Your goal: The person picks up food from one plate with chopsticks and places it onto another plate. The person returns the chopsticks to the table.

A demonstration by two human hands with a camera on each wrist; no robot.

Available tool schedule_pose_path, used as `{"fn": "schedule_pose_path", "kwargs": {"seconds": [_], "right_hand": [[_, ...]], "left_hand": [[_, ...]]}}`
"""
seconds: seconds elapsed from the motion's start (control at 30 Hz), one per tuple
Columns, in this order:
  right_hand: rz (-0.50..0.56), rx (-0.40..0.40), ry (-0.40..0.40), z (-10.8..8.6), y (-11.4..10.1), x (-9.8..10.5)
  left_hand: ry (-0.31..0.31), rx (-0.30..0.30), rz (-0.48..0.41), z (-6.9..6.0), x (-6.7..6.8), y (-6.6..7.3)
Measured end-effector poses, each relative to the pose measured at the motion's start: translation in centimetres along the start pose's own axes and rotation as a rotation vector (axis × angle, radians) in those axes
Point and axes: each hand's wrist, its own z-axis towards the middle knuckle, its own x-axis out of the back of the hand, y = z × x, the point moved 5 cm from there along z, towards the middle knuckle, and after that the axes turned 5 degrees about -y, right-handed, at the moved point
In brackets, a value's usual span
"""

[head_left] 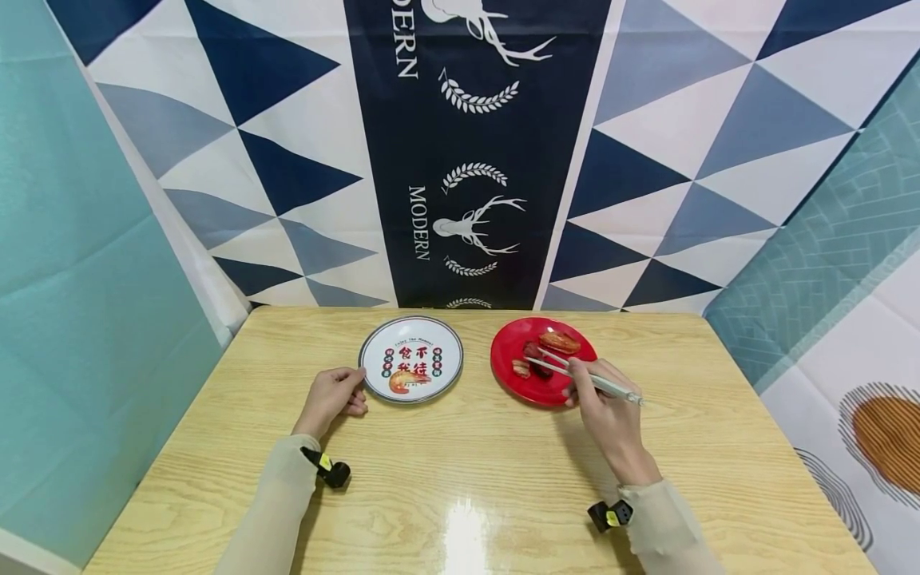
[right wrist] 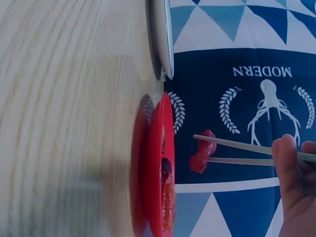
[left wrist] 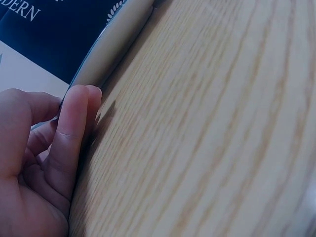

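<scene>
Nearest, note cream sleeves (head_left: 262, 503) with a black camera (head_left: 335, 473) at each wrist, over a pale wood-grain table (head_left: 460, 455). Farther in, find left hand (head_left: 332, 399) at left edge of a round white plate (head_left: 443, 380), pinching its rim with thumb and fingers nearly together. Find right hand (head_left: 605, 411) at near right of a red plate (head_left: 506, 345), with fingers curled round pale chopsticks (head_left: 616, 388); observe a red meat piece (right wrist: 203, 151) gripped between tips, raised clear of the plate. On white plate, toward near edge, record one shrimp (head_left: 411, 381). On red plate, well apart from white one, record a small striped piece (head_left: 521, 368), a dark piece (right wrist: 167, 168) and, farthest, an orange-brown chicken wing (head_left: 560, 343). Behind table, see a patterned cloth (head_left: 474, 144) with triangles, deer heads and "MODERN".
</scene>
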Motion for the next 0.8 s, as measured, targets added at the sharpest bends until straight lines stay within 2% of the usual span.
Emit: {"fn": "schedule_pose_path", "kwargs": {"seconds": [0.23,0.5,0.7,0.8], "right_hand": [[-0.025,0.071,-0.062,0.7,-0.5,-0.1],[-0.101,0.134,-0.119,1.4,-1.3,-0.3],[-0.098,0.187,-0.129,1.6,-1.7,-0.5],[-0.078,0.201,-0.132,1.5,-1.0,-0.6]], "left_hand": [[0.001,-0.012,0.004,0.0,0.0,0.0],[-0.006,-0.014,-0.006,-0.1,0.0,0.0],[-0.005,-0.014,-0.01,-0.1,0.1,0.0],[-0.006,-0.016,-0.007,-0.2,0.0,0.0]]}}
